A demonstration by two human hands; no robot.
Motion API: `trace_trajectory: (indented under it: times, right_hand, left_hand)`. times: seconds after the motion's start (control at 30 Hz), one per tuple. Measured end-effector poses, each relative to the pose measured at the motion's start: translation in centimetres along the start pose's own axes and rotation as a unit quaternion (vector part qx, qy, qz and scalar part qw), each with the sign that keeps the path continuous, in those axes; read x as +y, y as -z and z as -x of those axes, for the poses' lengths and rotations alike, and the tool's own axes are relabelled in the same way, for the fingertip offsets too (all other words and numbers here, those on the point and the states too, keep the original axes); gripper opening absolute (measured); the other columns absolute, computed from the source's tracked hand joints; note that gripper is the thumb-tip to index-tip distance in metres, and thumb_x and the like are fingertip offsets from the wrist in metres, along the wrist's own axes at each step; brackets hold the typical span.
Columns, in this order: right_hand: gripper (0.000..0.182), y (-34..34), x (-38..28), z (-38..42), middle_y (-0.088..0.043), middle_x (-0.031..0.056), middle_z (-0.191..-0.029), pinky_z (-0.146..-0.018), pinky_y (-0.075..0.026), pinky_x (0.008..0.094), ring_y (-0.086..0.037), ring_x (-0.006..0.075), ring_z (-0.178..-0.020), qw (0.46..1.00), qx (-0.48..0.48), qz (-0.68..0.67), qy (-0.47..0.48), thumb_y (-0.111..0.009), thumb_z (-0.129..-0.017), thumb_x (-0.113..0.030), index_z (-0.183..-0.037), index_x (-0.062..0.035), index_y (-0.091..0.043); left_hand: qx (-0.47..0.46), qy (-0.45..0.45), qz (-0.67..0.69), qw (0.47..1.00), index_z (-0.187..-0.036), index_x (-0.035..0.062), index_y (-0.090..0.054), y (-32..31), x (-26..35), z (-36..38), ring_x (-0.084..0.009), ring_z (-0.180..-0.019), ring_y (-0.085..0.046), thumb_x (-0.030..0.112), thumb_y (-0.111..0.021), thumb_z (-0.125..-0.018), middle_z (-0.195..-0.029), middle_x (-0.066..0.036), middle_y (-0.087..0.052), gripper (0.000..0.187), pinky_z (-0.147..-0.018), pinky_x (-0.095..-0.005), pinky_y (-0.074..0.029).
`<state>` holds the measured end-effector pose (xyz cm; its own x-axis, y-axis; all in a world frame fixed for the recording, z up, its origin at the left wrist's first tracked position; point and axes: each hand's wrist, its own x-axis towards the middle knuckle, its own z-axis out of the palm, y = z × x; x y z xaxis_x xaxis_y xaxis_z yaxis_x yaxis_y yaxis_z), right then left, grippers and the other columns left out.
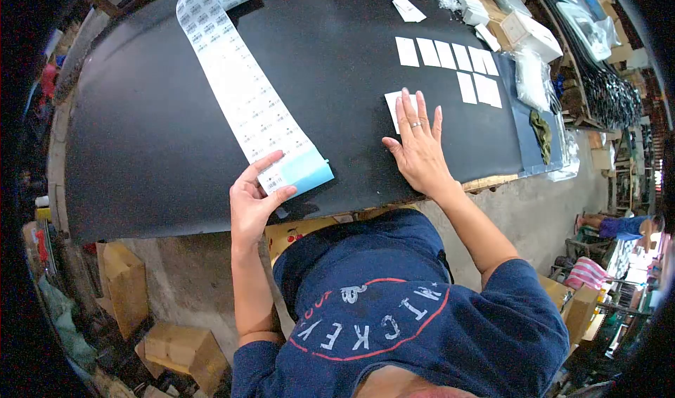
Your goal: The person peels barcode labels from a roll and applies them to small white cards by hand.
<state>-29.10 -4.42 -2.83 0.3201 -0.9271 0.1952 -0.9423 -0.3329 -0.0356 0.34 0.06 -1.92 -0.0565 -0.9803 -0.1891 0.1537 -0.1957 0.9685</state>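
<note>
A long strip of printed barcode labels point(235, 81) runs down the black tabletop, its far end curling over at the back. My left hand point(252, 201) pinches the near end between thumb and fingers, where light-blue backing point(309, 173) shows without labels. My right hand point(420, 148), a ring on one finger, lies flat with fingers stretched over a small white card point(391, 106), hiding most of it. Beyond it, several white cards point(426, 53) lie in a row, with a shorter row point(466, 87) nearer to me. A few overlapping cards point(408, 9) lie further back.
The black table point(140, 131) has its near edge against my body. At its right are a white box point(531, 36), a plastic bag of white items point(532, 80) and a dark green cloth point(540, 136). Cardboard boxes point(183, 352) stand on the floor at left. A person point(619, 227) is far right.
</note>
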Motion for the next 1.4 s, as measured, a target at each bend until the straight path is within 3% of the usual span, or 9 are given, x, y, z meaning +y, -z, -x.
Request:
trace_trajectory:
  times: [0.23,0.4,0.73,0.83,0.9,1.03,1.17,1.4]
  right_hand:
    - [0.071,-1.1,-0.1,0.1,-0.018,0.0151,-0.154,-0.111,-0.003,0.0602,-0.010,0.0352,-0.143,1.000,-0.015,-0.012,-0.019,-0.043,-0.094,-0.045,-0.145,-0.0002,-0.023]
    - [0.071,-0.7,-0.4,0.1,-0.018,0.0131,-0.154,-0.108,-0.002,0.0651,-0.007,0.0390,-0.143,0.999,-0.024,0.003,-0.033,-0.042,-0.093,-0.052,-0.146,-0.0086,-0.026]
    - [0.072,-1.1,-0.3,0.2,-0.017,0.0149,-0.154,-0.107,-0.001,0.0653,-0.004,0.0411,-0.142,0.999,0.001,0.021,-0.038,-0.041,-0.093,-0.053,-0.146,-0.0084,-0.026]
    - [0.070,-0.8,0.4,0.3,-0.015,0.0140,-0.155,-0.108,0.001,0.0636,-0.002,0.0392,-0.143,0.999,-0.005,-0.023,-0.032,-0.039,-0.095,-0.051,-0.148,-0.0083,-0.022]
    - [0.068,0.3,1.1,0.4,-0.013,0.0124,-0.156,-0.109,0.003,0.0617,0.000,0.0361,-0.144,0.972,0.010,-0.219,-0.087,-0.038,-0.097,-0.047,-0.149,-0.0080,-0.018]
    - [0.067,1.6,1.3,1.3,-0.012,0.0109,-0.156,-0.109,0.005,0.0609,0.001,0.0336,-0.144,0.991,-0.020,-0.121,-0.050,-0.037,-0.098,-0.043,-0.149,-0.0064,-0.015]
    - [0.070,0.1,0.1,2.2,-0.020,0.0087,-0.154,-0.108,0.003,0.0635,-0.006,0.0349,-0.143,0.999,-0.042,0.001,-0.003,-0.042,-0.094,-0.049,-0.147,-0.0066,-0.024]
    - [0.069,0.3,0.1,2.2,-0.022,0.0069,-0.154,-0.108,0.002,0.0639,-0.007,0.0368,-0.143,0.999,-0.036,-0.017,-0.016,-0.041,-0.093,-0.052,-0.146,-0.0102,-0.027]
  left_hand:
    - [0.003,-0.007,-0.006,1.000,-0.122,-0.0065,-0.054,-0.2,0.2,-0.1,-0.0178,-0.102,-0.061,-0.006,-0.075,-0.072,-0.114,-0.016,-0.061,0.054,-0.087,-0.0276,-0.051]
    - [0.003,-0.009,-0.006,1.000,-0.123,-0.0065,-0.054,-0.2,0.2,-0.1,-0.0176,-0.102,-0.061,-0.005,-0.075,-0.072,-0.114,-0.016,-0.061,0.055,-0.086,-0.0278,-0.051]
    - [0.000,-0.025,-0.004,1.000,-0.123,-0.0062,-0.054,-0.1,-0.1,0.0,-0.0168,-0.103,-0.060,-0.006,-0.075,-0.072,-0.115,-0.015,-0.060,0.055,-0.088,-0.0272,-0.050]
    - [-0.001,-0.034,0.001,0.999,-0.123,-0.0066,-0.054,-0.2,-0.1,0.1,-0.0171,-0.103,-0.060,-0.006,-0.075,-0.073,-0.116,-0.015,-0.060,0.055,-0.088,-0.0273,-0.050]
    - [0.000,-0.031,-0.001,1.000,-0.123,-0.0068,-0.053,0.0,-0.3,0.0,-0.0171,-0.103,-0.060,-0.006,-0.075,-0.073,-0.116,-0.015,-0.060,0.055,-0.089,-0.0274,-0.050]
    - [-0.001,-0.035,-0.011,0.999,-0.123,-0.0073,-0.053,-0.1,-0.1,0.0,-0.0171,-0.103,-0.059,-0.005,-0.074,-0.074,-0.116,-0.015,-0.060,0.054,-0.089,-0.0277,-0.050]
    - [-0.004,-0.036,-0.008,0.999,-0.123,-0.0065,-0.054,0.0,-0.4,-0.1,-0.0170,-0.104,-0.059,-0.005,-0.074,-0.074,-0.117,-0.015,-0.059,0.054,-0.089,-0.0278,-0.049]
    - [0.001,-0.027,-0.012,1.000,-0.123,-0.0045,-0.055,-0.1,-0.3,-0.1,-0.0174,-0.103,-0.059,-0.005,-0.075,-0.073,-0.116,-0.015,-0.060,0.054,-0.089,-0.0279,-0.049]
